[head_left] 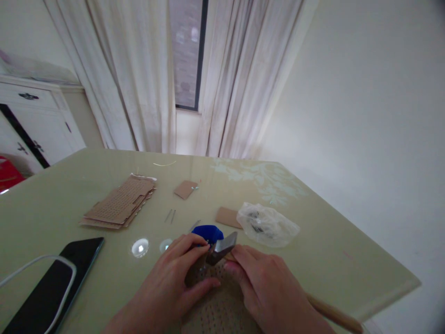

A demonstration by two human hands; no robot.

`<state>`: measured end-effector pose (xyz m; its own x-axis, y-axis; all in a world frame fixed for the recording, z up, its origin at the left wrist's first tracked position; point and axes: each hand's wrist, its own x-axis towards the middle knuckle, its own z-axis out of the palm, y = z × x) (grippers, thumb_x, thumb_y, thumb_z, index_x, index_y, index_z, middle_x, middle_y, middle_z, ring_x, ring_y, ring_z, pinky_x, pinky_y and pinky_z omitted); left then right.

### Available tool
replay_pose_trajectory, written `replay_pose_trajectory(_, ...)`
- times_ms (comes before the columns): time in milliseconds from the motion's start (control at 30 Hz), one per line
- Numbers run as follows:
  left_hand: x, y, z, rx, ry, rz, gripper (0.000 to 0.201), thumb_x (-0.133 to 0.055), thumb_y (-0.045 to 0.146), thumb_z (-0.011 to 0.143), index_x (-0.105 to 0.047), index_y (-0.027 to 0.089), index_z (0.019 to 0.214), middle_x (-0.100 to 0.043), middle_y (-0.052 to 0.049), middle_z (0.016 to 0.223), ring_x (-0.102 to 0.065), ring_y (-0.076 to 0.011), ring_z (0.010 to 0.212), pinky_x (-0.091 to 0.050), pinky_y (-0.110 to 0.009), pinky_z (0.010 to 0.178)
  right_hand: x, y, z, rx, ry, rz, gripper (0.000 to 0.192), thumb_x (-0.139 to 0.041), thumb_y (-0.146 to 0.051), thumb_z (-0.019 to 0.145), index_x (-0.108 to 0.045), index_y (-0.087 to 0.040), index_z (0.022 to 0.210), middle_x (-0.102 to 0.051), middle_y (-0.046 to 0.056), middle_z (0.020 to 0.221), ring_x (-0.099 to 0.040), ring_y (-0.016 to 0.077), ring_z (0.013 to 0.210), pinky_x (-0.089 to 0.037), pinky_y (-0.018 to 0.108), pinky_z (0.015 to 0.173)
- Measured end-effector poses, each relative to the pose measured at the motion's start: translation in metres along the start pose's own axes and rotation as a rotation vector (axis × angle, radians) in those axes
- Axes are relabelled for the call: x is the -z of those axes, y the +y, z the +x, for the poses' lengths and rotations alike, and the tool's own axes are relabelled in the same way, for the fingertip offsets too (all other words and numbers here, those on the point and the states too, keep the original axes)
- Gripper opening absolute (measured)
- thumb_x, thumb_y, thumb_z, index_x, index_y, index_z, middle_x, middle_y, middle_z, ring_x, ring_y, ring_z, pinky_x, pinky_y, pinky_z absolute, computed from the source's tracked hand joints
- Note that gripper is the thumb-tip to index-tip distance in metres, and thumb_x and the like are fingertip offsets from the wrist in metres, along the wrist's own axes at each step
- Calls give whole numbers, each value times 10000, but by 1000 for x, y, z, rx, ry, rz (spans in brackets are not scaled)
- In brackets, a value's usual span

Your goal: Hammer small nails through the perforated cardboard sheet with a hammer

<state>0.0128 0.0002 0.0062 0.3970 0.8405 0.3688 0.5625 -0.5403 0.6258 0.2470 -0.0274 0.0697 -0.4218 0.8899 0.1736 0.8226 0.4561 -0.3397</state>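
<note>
A hammer with a dark metal head [222, 248] is gripped near its head by my right hand [269, 276]. Its wooden handle [333, 313] runs out beneath my right wrist to the lower right. My left hand [181, 269] rests on a perforated brown board [217, 308], thumb and forefinger spread apart beside the hammer head. A small shiny bit shows between them, too blurred to name. Just beyond my left fingertips sits a blue object [208, 231], partly covered by the fingers and hammer.
Stacked perforated brown boards [120, 202] lie at the left, behind a black tablet [55, 283] with a white cable [71, 278]. Thin metal pins [170, 216], brown cards [186, 189] and a clear plastic bag [267, 225] lie farther back. A wall [365, 139] borders the right side.
</note>
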Motion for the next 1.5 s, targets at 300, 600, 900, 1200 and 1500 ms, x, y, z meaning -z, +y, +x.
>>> replay_pose_trajectory(300,-5,-3,-3,0,82,-53,385,-864,296,881,-771,302,1254,-736,-72,1323,-738,-294,1194,-627,-433,1039,13,11,28,-120,11,275,230,-470,-303,1122,-644,-231,990,-732,43,938,-689,229,906,-473,349,818)
replay_pose_trajectory(600,-5,0,-4,-43,101,-89,147,-634,240,1053,-772,284,1073,-773,-50,1108,-753,-208,1016,-621,-307,902,-26,54,55,-265,-209,736,453,-909,-452,754,-565,-226,945,-584,-25,874,-523,175,790,-433,279,682)
replay_pose_trajectory(900,5,-55,-3,194,311,31,339,-436,348,1129,-738,257,1251,-757,-75,1310,-710,-260,1240,-580,-407,1073,-41,55,44,-273,-251,1074,426,-889,-455,783,-605,-223,1000,-539,-38,863,-484,165,781,-419,277,711)
replay_pose_trajectory(1200,7,-106,-1,384,-21,568,528,-388,375,1068,-749,168,1392,-706,-144,1516,-651,-366,1395,-491,-569,1192,-35,54,41,-300,-274,1007,420,-886,-435,788,-547,-229,928,-522,-46,850,-469,158,766,-385,272,682)
replay_pose_trajectory(1500,27,-90,5,560,-16,585,499,-306,312,1069,-787,200,1142,-794,-140,1267,-769,-363,1119,-605,-491,913,-38,56,40,-302,-270,1035,407,-892,-423,797,-591,-220,981,-553,-41,870,-492,164,783,-419,283,722)
